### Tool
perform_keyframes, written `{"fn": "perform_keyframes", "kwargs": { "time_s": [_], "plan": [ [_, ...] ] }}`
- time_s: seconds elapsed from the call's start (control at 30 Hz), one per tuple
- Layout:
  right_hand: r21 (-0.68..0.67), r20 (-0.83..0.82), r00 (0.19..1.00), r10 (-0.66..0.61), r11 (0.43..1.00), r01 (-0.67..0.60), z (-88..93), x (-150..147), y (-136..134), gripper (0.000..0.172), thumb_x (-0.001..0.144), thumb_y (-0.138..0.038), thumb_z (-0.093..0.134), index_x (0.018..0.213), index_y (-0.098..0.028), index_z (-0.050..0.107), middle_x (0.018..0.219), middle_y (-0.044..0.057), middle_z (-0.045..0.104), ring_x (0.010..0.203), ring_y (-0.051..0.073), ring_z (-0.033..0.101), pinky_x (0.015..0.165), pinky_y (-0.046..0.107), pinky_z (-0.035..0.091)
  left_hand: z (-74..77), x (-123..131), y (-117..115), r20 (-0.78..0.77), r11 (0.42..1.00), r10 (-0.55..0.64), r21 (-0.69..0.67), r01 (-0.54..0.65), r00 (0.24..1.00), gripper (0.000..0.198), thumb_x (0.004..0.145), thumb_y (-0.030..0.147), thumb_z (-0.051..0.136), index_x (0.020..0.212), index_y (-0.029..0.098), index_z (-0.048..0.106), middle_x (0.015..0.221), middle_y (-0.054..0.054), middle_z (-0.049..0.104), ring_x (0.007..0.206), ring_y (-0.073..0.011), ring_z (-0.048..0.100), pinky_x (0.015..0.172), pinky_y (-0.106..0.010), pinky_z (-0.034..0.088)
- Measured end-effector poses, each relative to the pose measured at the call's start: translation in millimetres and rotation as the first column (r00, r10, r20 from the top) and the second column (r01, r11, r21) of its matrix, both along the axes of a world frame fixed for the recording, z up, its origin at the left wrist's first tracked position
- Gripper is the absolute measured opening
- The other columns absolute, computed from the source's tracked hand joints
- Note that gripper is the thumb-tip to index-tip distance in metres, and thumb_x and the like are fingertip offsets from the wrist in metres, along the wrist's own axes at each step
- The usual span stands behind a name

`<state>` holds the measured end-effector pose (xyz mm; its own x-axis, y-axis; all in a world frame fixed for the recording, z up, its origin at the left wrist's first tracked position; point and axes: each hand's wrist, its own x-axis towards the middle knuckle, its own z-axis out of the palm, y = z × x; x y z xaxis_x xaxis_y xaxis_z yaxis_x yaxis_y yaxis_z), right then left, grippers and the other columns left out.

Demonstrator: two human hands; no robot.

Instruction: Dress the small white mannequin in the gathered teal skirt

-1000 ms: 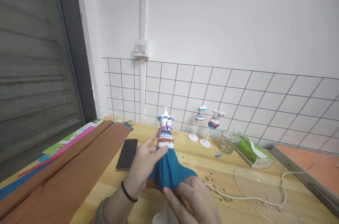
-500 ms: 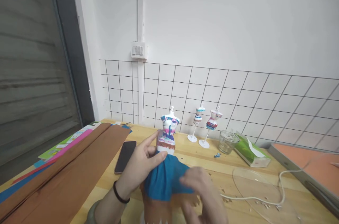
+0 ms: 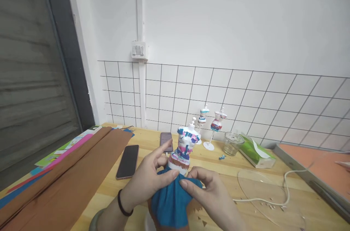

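Note:
A small white mannequin (image 3: pixel 186 147), covered with pink, blue and brown scraps, stands tilted slightly to the right between my hands. Gathered blue crepe paper (image 3: pixel 171 205) hangs in pleats from its waist like a skirt, with a brown layer showing below. My left hand (image 3: pixel 153 172) presses the pleats to the waist with its thumb, fingers behind the body. On the right side, my right hand (image 3: pixel 207 191) pinches the upper edge of the blue paper between thumb and fingers. The mannequin's stand is mostly hidden under the skirt.
Two smaller decorated mannequins (image 3: pixel 216 125) stand at the back beside a glass jar (image 3: pixel 232 143) and a green tissue pack (image 3: pixel 257 151). Two phones lie nearby, one dark (image 3: pixel 128 161). Brown paper (image 3: pixel 79 176) covers the left; a white cable (image 3: pixel 262 202) crosses the right.
My right hand has come in from the loose outer end of the blue paper to the waist, folding it inward. The mannequin has shifted right and toward me, uncovering a phone behind.

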<state>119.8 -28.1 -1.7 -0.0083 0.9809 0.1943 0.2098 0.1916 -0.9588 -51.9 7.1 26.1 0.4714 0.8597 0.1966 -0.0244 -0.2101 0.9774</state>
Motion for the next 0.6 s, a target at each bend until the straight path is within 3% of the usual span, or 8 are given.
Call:
{"fn": "perform_keyframes", "kwargs": {
  "time_s": [0.2, 0.33, 0.6],
  "plan": [
    [0.069, 0.139, 0.990, -0.015, 0.998, 0.006, 5.5, -0.1, -3.6, 0.027, 0.073, -0.040, 0.061, 0.060, -0.016, 0.057, 0.056, -0.001, 0.054, 0.055, 0.012, 0.047, 0.051, 0.022, 0.038, -3.9, 0.9, 1.2, -0.002, 0.999, 0.034, -0.020, -0.034, 0.999, 0.084, 0.076, 0.021, 0.062, 0.141, 0.012, 0.010, 0.091, -0.005, 0.071, 0.093, -0.0201, 0.061, 0.086, -0.033, 0.044],
    [0.048, 0.110, 0.994, 0.020, 0.999, -0.026, 9.5, 0.2, -5.7, 0.030, 0.075, -0.044, 0.059, 0.066, -0.015, 0.062, 0.060, 0.001, 0.057, 0.056, 0.013, 0.048, 0.051, 0.023, 0.039, -4.0, 0.3, 1.0, 0.018, 0.999, 0.022, -0.042, -0.021, 1.000, 0.085, 0.076, 0.023, 0.062, 0.141, 0.012, 0.009, 0.090, -0.006, 0.071, 0.090, -0.0203, 0.062, 0.081, -0.032, 0.046],
    [-0.004, 0.123, 0.992, -0.028, 1.000, 0.029, 5.4, -2.5, -1.1, 0.032, 0.072, -0.044, 0.060, 0.061, -0.014, 0.060, 0.054, -0.002, 0.046, 0.052, 0.011, 0.041, 0.048, 0.022, 0.034, -2.0, 9.9, -2.9, 0.083, 0.997, 0.009, -0.081, -0.002, 0.997, 0.084, 0.076, 0.023, 0.062, 0.141, 0.012, 0.010, 0.084, -0.004, 0.071, 0.087, -0.0185, 0.062, 0.079, -0.030, 0.046]
  ]
}}
